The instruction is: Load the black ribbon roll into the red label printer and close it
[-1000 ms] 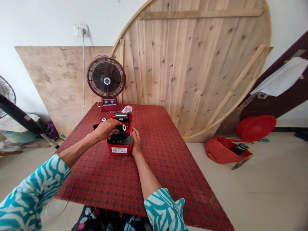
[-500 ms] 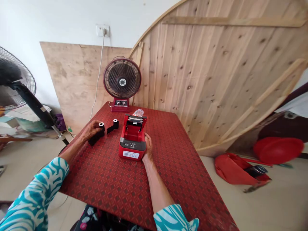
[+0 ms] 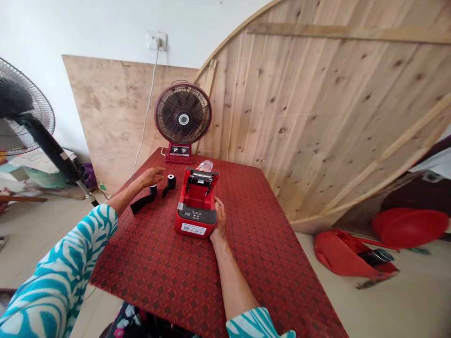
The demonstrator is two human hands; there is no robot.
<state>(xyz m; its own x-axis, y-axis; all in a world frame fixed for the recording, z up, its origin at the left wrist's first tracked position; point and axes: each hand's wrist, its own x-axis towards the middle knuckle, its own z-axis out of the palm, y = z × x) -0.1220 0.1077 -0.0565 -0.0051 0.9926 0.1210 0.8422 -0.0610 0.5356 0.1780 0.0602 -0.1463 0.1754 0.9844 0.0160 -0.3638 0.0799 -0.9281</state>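
Note:
A red and dark-grey label printer stands on the table with its lid raised and its red inside bare. My right hand grips the printer's right side, its fingers curled along the wall. My left hand is over the table left of the printer, fingers stretched out and holding nothing. Partly covered beneath it is one black roll with a strip trailing to the left. Just right of those fingertips a second black roll stands on end, white core upward, its short tail unrolled.
Behind the printer lies a clear plastic bottle. A dark red table fan stands at the far edge of the red patterned table. To the left is a floor fan; a red bag lies on the floor at right.
My left hand has let go of the nearer black roll and moved up and right toward the other roll. My right hand stays on the printer. The view has shifted slightly.

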